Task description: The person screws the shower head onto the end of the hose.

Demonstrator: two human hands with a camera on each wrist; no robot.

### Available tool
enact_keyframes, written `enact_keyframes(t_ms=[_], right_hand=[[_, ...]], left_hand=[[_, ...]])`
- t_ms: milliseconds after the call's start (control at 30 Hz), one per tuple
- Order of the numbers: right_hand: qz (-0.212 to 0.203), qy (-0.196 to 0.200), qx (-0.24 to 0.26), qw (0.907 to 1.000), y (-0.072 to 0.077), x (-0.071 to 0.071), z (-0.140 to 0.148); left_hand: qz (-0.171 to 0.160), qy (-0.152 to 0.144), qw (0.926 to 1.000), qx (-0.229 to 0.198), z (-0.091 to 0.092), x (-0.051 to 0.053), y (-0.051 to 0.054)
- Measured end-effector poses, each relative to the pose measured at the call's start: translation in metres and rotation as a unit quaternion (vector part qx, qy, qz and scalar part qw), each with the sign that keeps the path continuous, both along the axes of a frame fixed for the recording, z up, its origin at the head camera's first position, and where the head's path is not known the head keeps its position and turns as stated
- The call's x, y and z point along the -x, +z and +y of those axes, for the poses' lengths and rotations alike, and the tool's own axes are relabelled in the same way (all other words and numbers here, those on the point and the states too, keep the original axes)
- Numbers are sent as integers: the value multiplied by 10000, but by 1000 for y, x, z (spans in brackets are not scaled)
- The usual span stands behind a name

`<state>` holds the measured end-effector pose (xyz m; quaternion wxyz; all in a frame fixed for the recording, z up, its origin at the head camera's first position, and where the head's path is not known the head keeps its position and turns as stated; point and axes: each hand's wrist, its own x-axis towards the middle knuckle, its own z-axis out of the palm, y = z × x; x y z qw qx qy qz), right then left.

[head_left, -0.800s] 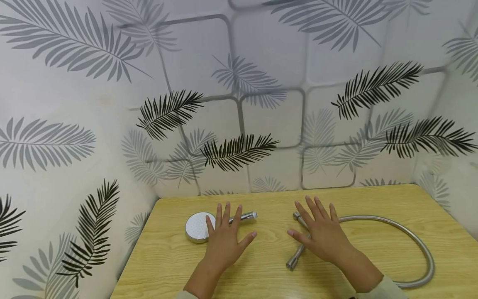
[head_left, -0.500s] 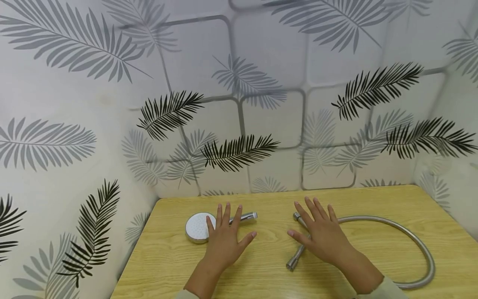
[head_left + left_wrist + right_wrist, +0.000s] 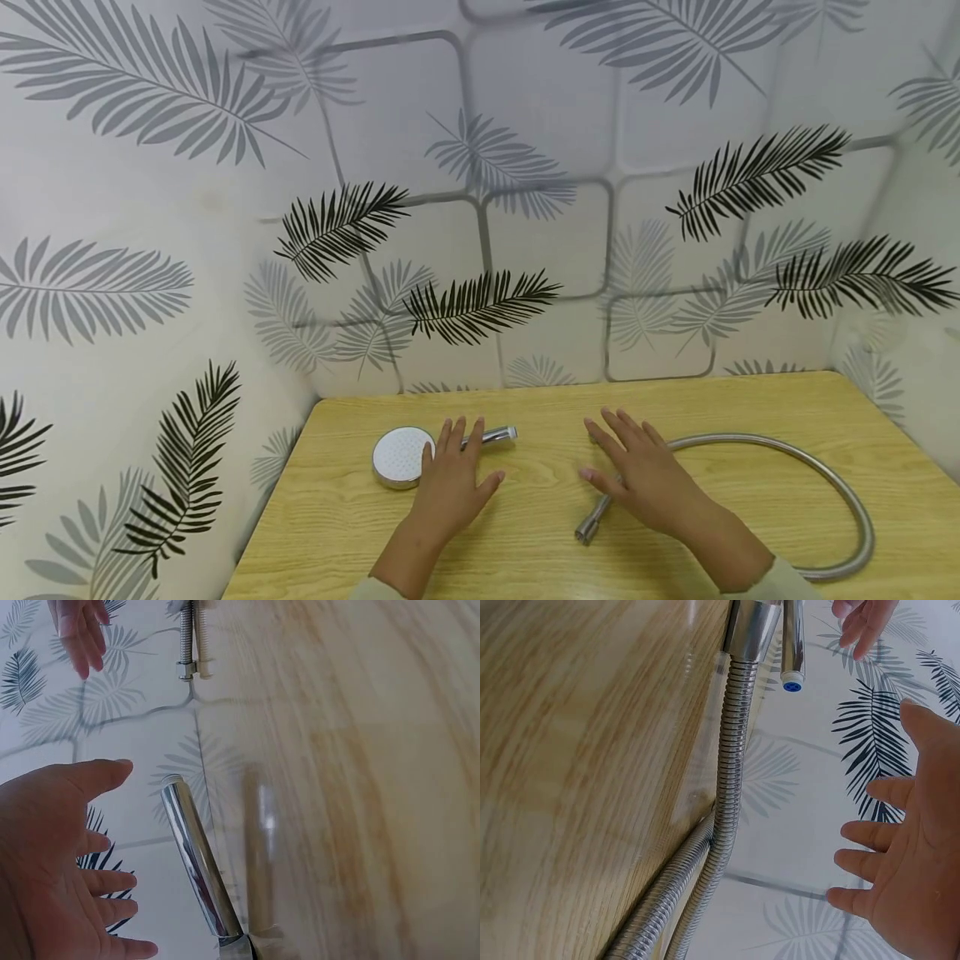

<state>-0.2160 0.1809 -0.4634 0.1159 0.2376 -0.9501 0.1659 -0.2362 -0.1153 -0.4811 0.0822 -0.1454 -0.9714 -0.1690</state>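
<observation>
Dipped slightly, empty, apart: left hand (image 3: 450,496) near shower head (image 3: 403,455), right hand (image 3: 660,482) near hose (image 3: 738,437), far end apparently hidden; blind nudge risked springback.

Glossy wood-grain tabletop (image 3: 540,542) below left hand (image 3: 450,487) and right hand (image 3: 651,479); pale back wall (image 3: 540,246) beyond both, grey-and-black leaf print; similar side wall (image 3: 90,358) left of left hand.

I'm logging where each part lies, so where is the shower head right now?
In the head view, the shower head lies at left on the wooden table, well left of the metal hose and partly hidden by the left hand.
</observation>
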Motion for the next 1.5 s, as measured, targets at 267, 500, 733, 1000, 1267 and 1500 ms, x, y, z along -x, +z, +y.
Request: enact_keyframes(t_ms=[267, 500, 733, 1000, 1267, 1500], right_hand=[[-43, 172, -81, 9998, -3, -2, -1], [-67, 381, -142, 9992, -7, -4, 1], [-8, 660, -298, 9974, -9, -5, 2], [-137, 998, -300, 9945, -8, -7, 0], [-385, 1268, -262, 9908, -11, -9, 0], [-450, 1406, -370, 9884, -14, -10, -3]], left_hand=[[64, 5, 10000, 23, -3, 1, -3], [64, 27, 10000, 56, -4, 6, -6], [-12, 68, 10000, 18, -5, 11, -7], [-154, 69, 9999, 4, -6, 16, -11], [-106, -15, 9998, 168, -3, 20, -11], [10, -30, 9993, 378, 0, 18, -8]])
